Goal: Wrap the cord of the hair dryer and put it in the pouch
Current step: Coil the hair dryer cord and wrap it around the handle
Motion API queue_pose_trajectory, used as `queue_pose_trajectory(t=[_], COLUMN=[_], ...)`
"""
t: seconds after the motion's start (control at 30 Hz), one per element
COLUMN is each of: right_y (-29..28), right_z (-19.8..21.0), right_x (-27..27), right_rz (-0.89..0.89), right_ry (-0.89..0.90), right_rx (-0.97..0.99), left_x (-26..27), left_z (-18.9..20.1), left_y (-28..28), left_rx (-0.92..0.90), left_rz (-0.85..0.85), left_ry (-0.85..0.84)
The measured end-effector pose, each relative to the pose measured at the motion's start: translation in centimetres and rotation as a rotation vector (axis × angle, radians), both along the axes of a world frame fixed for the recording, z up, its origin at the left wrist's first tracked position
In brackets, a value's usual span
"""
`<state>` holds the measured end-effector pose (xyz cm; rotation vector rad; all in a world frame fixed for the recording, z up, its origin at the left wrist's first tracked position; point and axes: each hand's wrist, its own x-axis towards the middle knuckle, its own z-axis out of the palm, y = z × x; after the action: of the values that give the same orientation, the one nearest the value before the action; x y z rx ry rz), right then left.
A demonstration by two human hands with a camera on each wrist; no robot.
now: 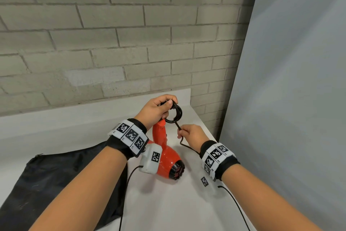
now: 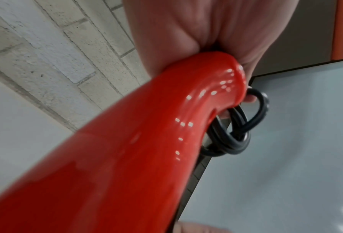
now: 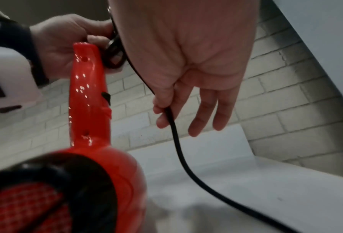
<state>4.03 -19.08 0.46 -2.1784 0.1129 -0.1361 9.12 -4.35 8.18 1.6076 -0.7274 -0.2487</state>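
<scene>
A red hair dryer (image 1: pixel 166 154) stands on the white table (image 1: pixel 179 202), handle up, its black rear grille (image 3: pixel 47 197) facing me. My left hand (image 1: pixel 159 107) grips the top of the handle (image 2: pixel 216 82) together with small loops of black cord (image 1: pixel 175 114) coiled beside it. My right hand (image 1: pixel 189 133) pinches the loose cord (image 3: pixel 173 126) between thumb and forefinger just below the loops, other fingers hanging straight. The cord runs down onto the table to the right. A black pouch (image 1: pixel 56 184) lies flat to the left, under my left forearm.
A grey brick wall (image 1: pixel 112 34) rises behind the table. A pale grey panel (image 1: pixel 290 81) stands on the right. The table's far right corner (image 1: pixel 189 92) is close to my hands. Thin black wrist-camera cables (image 1: pixel 236 206) trail over the table.
</scene>
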Motion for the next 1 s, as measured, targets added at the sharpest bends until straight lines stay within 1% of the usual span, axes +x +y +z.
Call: queue_pose_trajectory(t=[0.1, 0.17, 0.23, 0.33, 0.4, 0.47, 0.63, 0.73, 0.8, 0.9, 1.0], right_y=[-0.6, -0.7, -0.5, -0.3, -0.4, -0.6, -0.6, -1.3, -1.9, -2.0, -1.7], right_z=[-0.8, -0.6, 0.4, 2.2, 2.9, 3.0, 2.6, 3.0, 3.6, 5.2, 6.7], right_x=[0.2, 0.4, 0.2, -0.6, -0.8, -0.6, -0.1, -0.2, -0.3, -0.4, -0.4], right_rz=[-0.049, -0.054, 0.024, 0.165, 0.216, 0.232, 0.173, 0.095, 0.03, -0.037, -0.093], right_ry=[0.068, 0.069, 0.002, -0.129, -0.205, -0.236, -0.195, -0.199, -0.247, -0.365, -0.48], right_rx=[-0.051, -0.096, -0.113, -0.072, -0.084, -0.1, -0.004, -0.029, -0.06, -0.077, -0.094], left_x=[-0.1, -0.2, -0.2, -0.2, -0.2, -0.3, -0.6, -0.7, -0.7, -0.5, -0.6], left_z=[0.1, 0.0, 0.0, 0.0, 0.0, 0.1, 0.2, 0.1, 0.1, 0.3, 0.6], left_y=[0.0, -0.2, -0.3, -0.4, -0.3, -0.2, -0.5, -0.6, -0.3, 0.0, 0.1], left_rx=[0.014, 0.01, -0.008, -0.039, -0.027, 0.007, 0.043, 0.023, 0.012, 0.006, 0.093], left_rz=[-0.014, -0.005, 0.017, 0.046, 0.036, 0.014, -0.003, 0.033, 0.032, -0.024, -0.029], left_ry=[0.011, 0.022, 0.031, 0.035, 0.031, 0.04, 0.06, 0.072, 0.091, 0.109, 0.05])
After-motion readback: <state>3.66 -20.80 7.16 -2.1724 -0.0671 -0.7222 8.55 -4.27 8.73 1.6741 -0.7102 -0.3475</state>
